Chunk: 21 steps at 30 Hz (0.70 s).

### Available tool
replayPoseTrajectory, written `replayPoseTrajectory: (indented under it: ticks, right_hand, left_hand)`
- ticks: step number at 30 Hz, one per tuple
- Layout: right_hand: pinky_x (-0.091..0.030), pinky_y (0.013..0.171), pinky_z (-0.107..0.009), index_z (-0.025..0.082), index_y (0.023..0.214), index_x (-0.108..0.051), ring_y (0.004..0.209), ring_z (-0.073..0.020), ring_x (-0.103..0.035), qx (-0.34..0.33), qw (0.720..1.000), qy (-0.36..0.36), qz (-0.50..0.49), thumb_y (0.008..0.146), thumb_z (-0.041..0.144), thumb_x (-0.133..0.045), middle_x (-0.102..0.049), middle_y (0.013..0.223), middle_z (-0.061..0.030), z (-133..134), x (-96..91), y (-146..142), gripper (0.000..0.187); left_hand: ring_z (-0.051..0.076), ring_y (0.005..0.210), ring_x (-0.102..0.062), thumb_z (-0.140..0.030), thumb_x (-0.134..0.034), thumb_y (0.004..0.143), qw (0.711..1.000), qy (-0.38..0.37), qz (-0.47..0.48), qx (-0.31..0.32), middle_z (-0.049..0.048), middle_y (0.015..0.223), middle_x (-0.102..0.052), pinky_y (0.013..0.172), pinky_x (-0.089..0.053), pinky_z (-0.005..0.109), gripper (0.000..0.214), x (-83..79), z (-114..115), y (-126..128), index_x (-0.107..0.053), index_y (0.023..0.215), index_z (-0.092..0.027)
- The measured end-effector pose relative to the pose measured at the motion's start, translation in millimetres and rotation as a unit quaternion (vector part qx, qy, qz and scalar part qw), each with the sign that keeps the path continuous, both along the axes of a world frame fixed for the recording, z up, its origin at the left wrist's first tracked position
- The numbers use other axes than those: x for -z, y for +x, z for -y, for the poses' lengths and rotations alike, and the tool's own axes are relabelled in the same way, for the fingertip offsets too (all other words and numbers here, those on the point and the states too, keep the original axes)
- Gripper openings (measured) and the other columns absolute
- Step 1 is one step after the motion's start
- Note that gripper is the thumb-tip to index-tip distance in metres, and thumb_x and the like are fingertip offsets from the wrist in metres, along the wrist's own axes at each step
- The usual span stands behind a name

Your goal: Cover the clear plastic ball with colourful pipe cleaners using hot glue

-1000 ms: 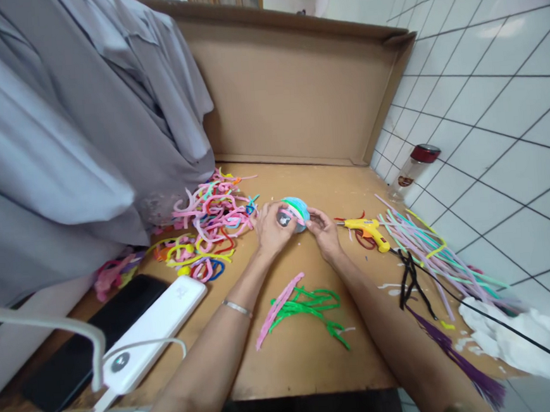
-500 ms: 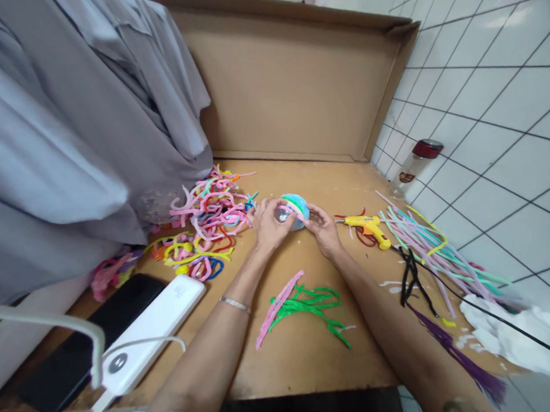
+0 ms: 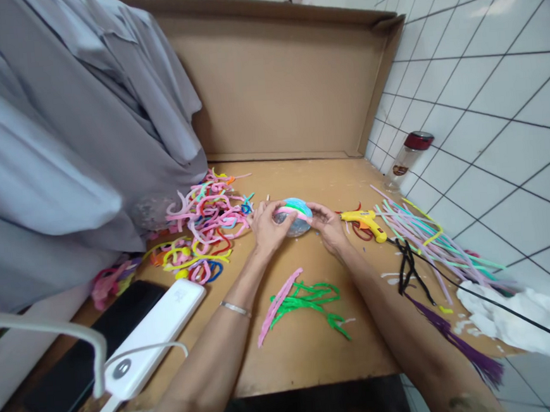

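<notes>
- A small ball is held just above the middle of a brown counter, clasped between both hands and level with them.
- The left hand is curled around the ball's left side, with the fingers closed on it and the thumb on top.
- The right hand is set against the ball's right side. Its fingertips are pressed together, and they appear to pinch the end of a pink pipe cleaner.
- The pink pipe cleaner is laid across the top of the ball. Its long axis runs left to right, from one hand to the other.
- The ball is round and banded in fuzzy blue, green and pink, with a shiny patch showing below.
- A heap of curled pipe cleaners, soft and many-coloured, is seen just left of the left hand.
- A yellow glue gun of hard plastic lies just right of the right hand.
- Green pipe cleaners, bent and tangled, lie on the counter between the forearms.
- Long, straight pipe cleaners are fanned out further right, near a tiled wall.
</notes>
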State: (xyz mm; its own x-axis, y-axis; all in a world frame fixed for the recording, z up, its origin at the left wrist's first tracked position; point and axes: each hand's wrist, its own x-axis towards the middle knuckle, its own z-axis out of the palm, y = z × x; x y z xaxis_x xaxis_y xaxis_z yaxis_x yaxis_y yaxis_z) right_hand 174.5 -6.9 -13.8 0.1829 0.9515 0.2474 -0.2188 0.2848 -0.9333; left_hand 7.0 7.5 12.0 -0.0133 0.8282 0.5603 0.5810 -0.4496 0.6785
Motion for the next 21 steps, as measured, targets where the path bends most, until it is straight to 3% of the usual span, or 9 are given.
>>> replayPoseTrajectory:
  ticks: [13,21]
  right_hand:
    - [-0.048,0.101,-0.041,0.026,0.097,-0.073,0.102,-0.0219,-0.065,-0.022,1.000,0.004,0.010,0.057,0.039,-0.086,-0.074,0.106,-0.0026,-3.4,2.2,8.4,0.044]
    - [-0.046,0.103,-0.042,0.025,0.101,-0.071,0.108,-0.0241,-0.064,-0.017,0.999,0.001,0.035,0.060,0.045,-0.084,-0.074,0.109,-0.0048,-3.5,3.4,14.8,0.047]
  left_hand:
    - [0.023,0.092,-0.064,-0.043,-0.063,0.085,0.996,0.030,0.046,0.075,0.0052,0.095,-0.071,0.097,-0.040,0.045,0.024,0.8,-5.6,-7.8,-0.075,0.094,-0.023]
    - [0.019,0.082,-0.065,-0.039,-0.066,0.082,0.985,0.025,0.120,0.122,0.0042,0.087,-0.072,0.078,-0.051,0.034,0.022,5.1,-13.4,-9.9,-0.072,0.093,-0.021]
